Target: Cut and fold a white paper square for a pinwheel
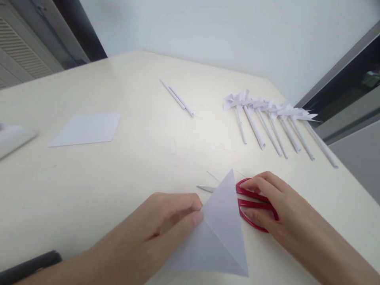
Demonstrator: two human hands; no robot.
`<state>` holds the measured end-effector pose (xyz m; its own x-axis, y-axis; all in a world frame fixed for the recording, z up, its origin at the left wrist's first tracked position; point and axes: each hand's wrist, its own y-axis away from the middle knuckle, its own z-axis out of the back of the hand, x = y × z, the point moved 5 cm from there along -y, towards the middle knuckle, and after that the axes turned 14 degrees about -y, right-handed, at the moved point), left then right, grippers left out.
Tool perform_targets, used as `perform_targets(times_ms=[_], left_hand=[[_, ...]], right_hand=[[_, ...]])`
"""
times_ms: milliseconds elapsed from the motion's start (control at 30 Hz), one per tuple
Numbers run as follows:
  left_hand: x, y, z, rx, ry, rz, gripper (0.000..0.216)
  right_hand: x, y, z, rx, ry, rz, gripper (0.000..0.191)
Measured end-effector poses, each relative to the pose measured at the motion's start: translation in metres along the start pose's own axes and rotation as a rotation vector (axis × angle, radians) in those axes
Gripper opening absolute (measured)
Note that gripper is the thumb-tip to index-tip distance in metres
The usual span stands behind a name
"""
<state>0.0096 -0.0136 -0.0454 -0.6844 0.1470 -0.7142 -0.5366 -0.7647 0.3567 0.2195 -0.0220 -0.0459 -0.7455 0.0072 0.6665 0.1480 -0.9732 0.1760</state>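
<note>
My left hand (pixel 175 225) pinches a white sheet of paper (pixel 222 233) between thumb and fingers. A crease runs across the sheet, and one corner points away from me. Red-handled scissors (pixel 258 205) lie on the table just right of the paper, and my right hand (pixel 276 202) grips their handles with fingers and thumb at the loops. Part of the blades is hidden behind the paper; the silver tip shows on its left side. Thin paper slivers lie near the blades.
Several paper pinwheels on rolled sticks (pixel 273 111) lie in a row at the right. Two rolled paper sticks (pixel 178 97) rest farther back. A stack of white paper (pixel 86 128) is at the left, a white object (pixel 14 138) at the left edge, a black pen-like object (pixel 32 265) lower left.
</note>
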Motion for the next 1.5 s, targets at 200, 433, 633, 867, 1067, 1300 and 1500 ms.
perform_targets(times_ms=[200, 433, 633, 867, 1067, 1300, 1500], left_hand=[[0.0, 0.0, 0.0, -0.02, -0.003, -0.009, 0.036], [-0.003, 0.0, -0.003, 0.0, 0.176, -0.036, 0.028], [-0.004, 0.007, 0.003, -0.127, 0.093, 0.024, 0.028], [-0.006, 0.004, -0.003, 0.04, 0.076, 0.026, 0.063], [0.0, 0.011, 0.003, -0.261, 0.104, 0.062, 0.041], [0.009, 0.0, 0.0, -0.069, 0.489, 0.061, 0.028], [0.001, -0.003, 0.006, -0.179, 0.451, 0.024, 0.012]], right_hand=[[0.027, 0.008, -0.002, 0.198, -0.423, 0.016, 0.009], [0.034, 0.01, -0.021, 0.414, -0.654, -0.121, 0.013], [0.026, 0.008, -0.023, 0.332, -0.809, -0.171, 0.023], [0.033, 0.007, -0.018, 0.159, -0.684, -0.102, 0.032], [0.043, 0.001, -0.011, 0.005, -0.592, -0.039, 0.029], [0.035, 0.007, -0.007, -0.04, -0.535, -0.048, 0.018], [0.031, 0.015, -0.02, 0.064, -0.507, -0.053, 0.006]])
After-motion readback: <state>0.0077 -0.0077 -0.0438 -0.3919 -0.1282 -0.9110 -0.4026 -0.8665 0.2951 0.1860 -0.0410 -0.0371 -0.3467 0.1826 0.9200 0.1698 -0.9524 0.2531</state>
